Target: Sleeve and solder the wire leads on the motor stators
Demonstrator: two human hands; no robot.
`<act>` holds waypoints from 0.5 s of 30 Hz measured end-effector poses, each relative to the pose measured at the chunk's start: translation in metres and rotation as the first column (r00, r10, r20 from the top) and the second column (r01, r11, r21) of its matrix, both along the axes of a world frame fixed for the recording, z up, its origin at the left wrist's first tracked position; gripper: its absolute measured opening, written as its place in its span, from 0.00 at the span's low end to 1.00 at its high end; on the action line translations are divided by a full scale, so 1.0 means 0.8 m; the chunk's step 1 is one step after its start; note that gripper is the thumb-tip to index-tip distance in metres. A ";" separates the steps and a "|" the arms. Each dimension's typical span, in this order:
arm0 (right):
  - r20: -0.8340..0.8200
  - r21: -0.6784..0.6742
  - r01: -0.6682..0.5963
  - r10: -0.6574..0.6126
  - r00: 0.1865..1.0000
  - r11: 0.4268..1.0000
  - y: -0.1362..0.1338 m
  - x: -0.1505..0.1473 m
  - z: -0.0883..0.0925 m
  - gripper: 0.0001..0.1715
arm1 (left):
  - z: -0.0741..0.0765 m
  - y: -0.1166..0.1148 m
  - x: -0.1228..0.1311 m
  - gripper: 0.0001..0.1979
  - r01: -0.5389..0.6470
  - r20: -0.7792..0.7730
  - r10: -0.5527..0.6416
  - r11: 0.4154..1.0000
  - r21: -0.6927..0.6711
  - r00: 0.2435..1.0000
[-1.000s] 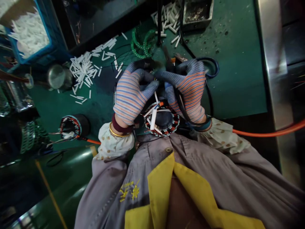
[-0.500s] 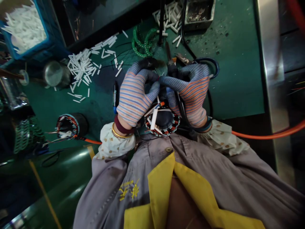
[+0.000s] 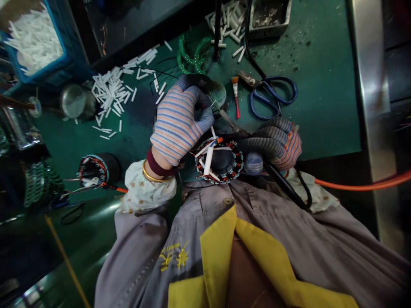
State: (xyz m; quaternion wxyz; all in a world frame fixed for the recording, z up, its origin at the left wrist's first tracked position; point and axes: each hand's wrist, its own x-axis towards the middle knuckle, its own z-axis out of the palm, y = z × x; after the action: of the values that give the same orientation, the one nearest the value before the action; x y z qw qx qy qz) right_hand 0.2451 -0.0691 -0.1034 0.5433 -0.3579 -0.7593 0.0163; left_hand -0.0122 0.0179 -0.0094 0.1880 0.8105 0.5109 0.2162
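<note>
Stator point(image 3: 203, 167) now has the right hand point(image 3: 275, 143) moved down beside it, fingers curled on a black cable point(image 3: 287, 188), the left hand point(image 3: 178, 124) pinching something too small to tell.

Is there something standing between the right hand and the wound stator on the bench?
Nothing visible does. The right hand lies just beside the right edge of the wound stator, with no object between them. The white sleeves stick out over the stator's middle, away from that hand.
</note>
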 end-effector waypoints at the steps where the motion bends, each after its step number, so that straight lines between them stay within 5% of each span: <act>1: 0.038 -0.029 -0.002 0.004 0.999 1.000 0.000 0.001 0.004 0.20 | -0.001 0.001 0.000 0.11 0.003 -0.011 -0.003 1.000 0.001 1.000; 7: 0.258 -0.188 0.099 -0.048 0.965 0.977 -0.009 0.005 -0.006 0.37 | -0.009 0.001 0.005 0.15 -0.024 -0.034 0.025 0.999 0.033 0.999; 10: 0.319 -0.250 0.158 -0.073 0.945 0.955 -0.009 0.008 -0.019 0.37 | -0.012 -0.001 0.008 0.16 -0.015 -0.036 0.017 0.998 0.054 0.999; 15: 0.132 -0.320 0.087 -0.047 0.990 0.943 -0.018 -0.002 -0.020 0.38 | -0.012 -0.011 0.011 0.16 -0.089 -0.073 0.092 0.995 0.042 0.993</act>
State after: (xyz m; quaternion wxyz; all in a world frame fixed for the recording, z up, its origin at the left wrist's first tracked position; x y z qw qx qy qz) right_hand 0.2433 -0.0831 -0.1193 0.4297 -0.4685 -0.7653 0.1006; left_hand -0.0034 0.0093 -0.0187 0.1430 0.7976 0.5493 0.2041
